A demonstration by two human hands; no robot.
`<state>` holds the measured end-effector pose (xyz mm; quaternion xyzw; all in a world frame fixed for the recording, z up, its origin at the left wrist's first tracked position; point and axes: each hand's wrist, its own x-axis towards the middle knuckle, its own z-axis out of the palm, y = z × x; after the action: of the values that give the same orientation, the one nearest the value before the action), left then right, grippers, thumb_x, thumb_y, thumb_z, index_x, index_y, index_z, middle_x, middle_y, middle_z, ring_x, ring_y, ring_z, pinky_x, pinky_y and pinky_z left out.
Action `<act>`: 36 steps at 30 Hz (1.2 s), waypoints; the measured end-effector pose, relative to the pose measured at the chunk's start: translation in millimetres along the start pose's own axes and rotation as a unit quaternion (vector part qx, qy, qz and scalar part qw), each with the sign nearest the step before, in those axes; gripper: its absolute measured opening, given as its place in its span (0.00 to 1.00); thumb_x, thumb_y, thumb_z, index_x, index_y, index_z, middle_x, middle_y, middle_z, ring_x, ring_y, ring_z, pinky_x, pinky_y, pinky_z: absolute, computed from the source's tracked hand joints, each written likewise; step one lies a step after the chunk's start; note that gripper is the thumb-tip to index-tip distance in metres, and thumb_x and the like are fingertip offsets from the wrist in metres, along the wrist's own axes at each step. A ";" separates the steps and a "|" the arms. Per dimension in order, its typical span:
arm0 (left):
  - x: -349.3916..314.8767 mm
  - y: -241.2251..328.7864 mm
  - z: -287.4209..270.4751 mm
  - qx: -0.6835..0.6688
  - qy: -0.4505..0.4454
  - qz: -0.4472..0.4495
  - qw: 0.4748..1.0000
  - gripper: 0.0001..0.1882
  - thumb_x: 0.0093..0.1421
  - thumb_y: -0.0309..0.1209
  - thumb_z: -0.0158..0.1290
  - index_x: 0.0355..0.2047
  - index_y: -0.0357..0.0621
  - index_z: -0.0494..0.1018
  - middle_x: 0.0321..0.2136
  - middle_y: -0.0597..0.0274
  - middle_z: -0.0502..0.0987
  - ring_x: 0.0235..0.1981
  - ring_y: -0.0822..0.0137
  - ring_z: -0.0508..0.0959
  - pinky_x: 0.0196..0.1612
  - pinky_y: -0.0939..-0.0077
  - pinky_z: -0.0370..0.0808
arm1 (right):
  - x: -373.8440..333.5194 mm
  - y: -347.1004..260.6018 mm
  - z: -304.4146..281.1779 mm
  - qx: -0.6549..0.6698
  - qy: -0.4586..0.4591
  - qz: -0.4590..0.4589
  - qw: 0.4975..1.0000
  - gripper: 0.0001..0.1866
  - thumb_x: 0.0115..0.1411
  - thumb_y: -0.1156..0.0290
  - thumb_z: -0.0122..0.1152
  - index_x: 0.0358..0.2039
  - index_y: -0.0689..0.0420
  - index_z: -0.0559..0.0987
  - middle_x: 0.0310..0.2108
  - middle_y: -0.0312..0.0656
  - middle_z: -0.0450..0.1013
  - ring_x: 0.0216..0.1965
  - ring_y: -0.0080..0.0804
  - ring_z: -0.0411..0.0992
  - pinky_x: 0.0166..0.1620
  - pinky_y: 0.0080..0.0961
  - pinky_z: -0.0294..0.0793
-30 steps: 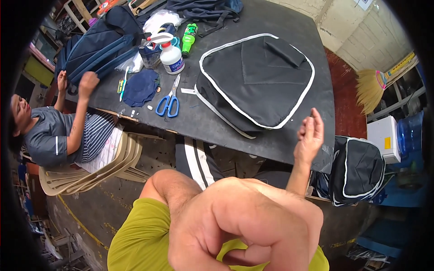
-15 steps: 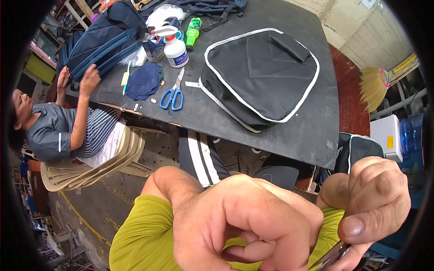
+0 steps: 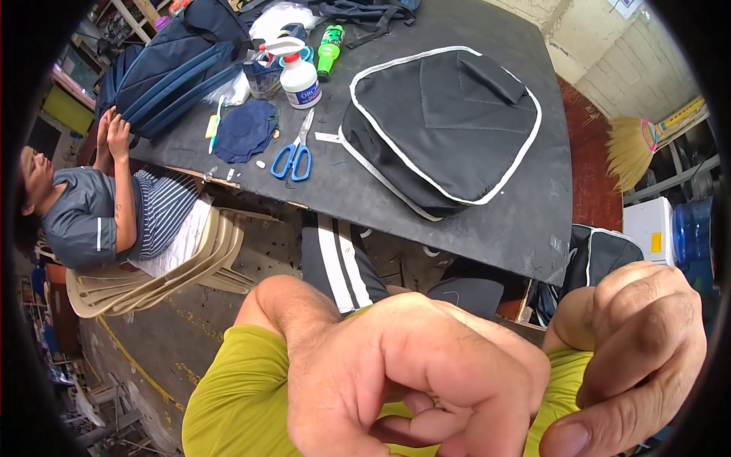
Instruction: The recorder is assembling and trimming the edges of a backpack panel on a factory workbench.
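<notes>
My left hand (image 3: 415, 373) is raised close in front of me, its fingers curled tightly inward; whatever they may hold is hidden. To its right, my right hand (image 3: 643, 350) is also closed, with bent fingers and the thumb pointing down and left. No object shows clearly in either hand. Both are nearer to me than the table edge. Beyond them on the table lies a black fabric bag (image 3: 480, 99) edged with white piping. Blue-handled scissors (image 3: 293, 158) rest to the left of it, touched by neither hand.
Navy fabric pieces (image 3: 246, 131), a white spray bottle (image 3: 301, 84) and a green bottle (image 3: 329, 52) stand or lie on the black table (image 3: 525, 236). At left, a co-worker (image 3: 91, 213) sits on stacked chairs (image 3: 190, 270), handling a navy backpack (image 3: 175, 68). A broom (image 3: 630, 152) hangs right.
My right hand has shifted slightly, its thumb moving down and left; a thin dark object beneath it no longer shows. The co-worker's hands have come together at the backpack.
</notes>
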<state>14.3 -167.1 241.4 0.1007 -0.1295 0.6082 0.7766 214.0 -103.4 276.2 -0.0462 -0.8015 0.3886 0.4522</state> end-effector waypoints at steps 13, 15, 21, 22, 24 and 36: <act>31.3 36.8 1.2 0.154 -0.128 -0.229 0.953 0.12 0.57 0.30 0.72 0.27 0.35 0.81 0.25 0.61 0.77 0.18 0.77 0.71 0.19 0.80 0.59 | 6.5 5.2 7.1 0.084 0.017 -0.018 0.996 0.14 0.46 0.65 0.92 0.31 0.48 0.93 0.17 0.27 0.73 0.09 0.16 0.58 0.14 0.15 0.55; 6.9 3.0 1.7 -0.002 0.005 0.024 1.000 0.11 0.57 0.30 0.72 0.27 0.36 0.81 0.25 0.62 0.76 0.18 0.78 0.70 0.19 0.80 0.58 | 6.6 6.1 6.0 0.083 0.017 -0.012 0.996 0.14 0.46 0.65 0.92 0.31 0.49 0.93 0.17 0.27 0.73 0.09 0.16 0.58 0.14 0.15 0.55; 41.1 49.3 4.0 0.142 -0.106 -0.233 0.956 0.10 0.57 0.29 0.71 0.27 0.36 0.82 0.25 0.63 0.76 0.18 0.79 0.69 0.19 0.80 0.58 | 10.1 5.5 4.1 0.086 0.007 -0.007 0.996 0.13 0.46 0.66 0.92 0.31 0.49 0.93 0.18 0.27 0.73 0.10 0.16 0.58 0.14 0.15 0.54; 31.4 37.3 2.1 0.142 -0.107 -0.233 0.956 0.10 0.57 0.29 0.71 0.27 0.36 0.82 0.25 0.63 0.76 0.18 0.79 0.69 0.19 0.80 0.58 | 16.1 10.0 6.0 0.086 0.005 -0.005 0.996 0.13 0.46 0.66 0.92 0.31 0.49 0.93 0.18 0.27 0.74 0.10 0.16 0.58 0.14 0.15 0.54; 7.7 4.7 -0.6 -0.008 -0.008 0.006 1.000 0.10 0.57 0.28 0.71 0.26 0.37 0.82 0.25 0.64 0.76 0.18 0.79 0.69 0.19 0.80 0.58 | 19.2 12.8 7.9 0.085 0.003 0.001 0.996 0.13 0.46 0.66 0.92 0.31 0.49 0.93 0.18 0.27 0.74 0.10 0.16 0.58 0.14 0.15 0.54; 1.4 3.9 2.2 0.011 0.013 -0.011 1.000 0.13 0.58 0.31 0.72 0.25 0.38 0.81 0.24 0.66 0.75 0.18 0.80 0.68 0.19 0.81 0.57 | 13.0 6.8 1.8 0.090 -0.010 0.017 0.996 0.13 0.46 0.67 0.92 0.31 0.50 0.93 0.19 0.26 0.74 0.11 0.16 0.58 0.14 0.15 0.53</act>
<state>10.7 -165.5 244.0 0.1022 -0.1116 0.6021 0.7840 203.1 -94.2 280.1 -0.0150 -0.7667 0.4672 0.4401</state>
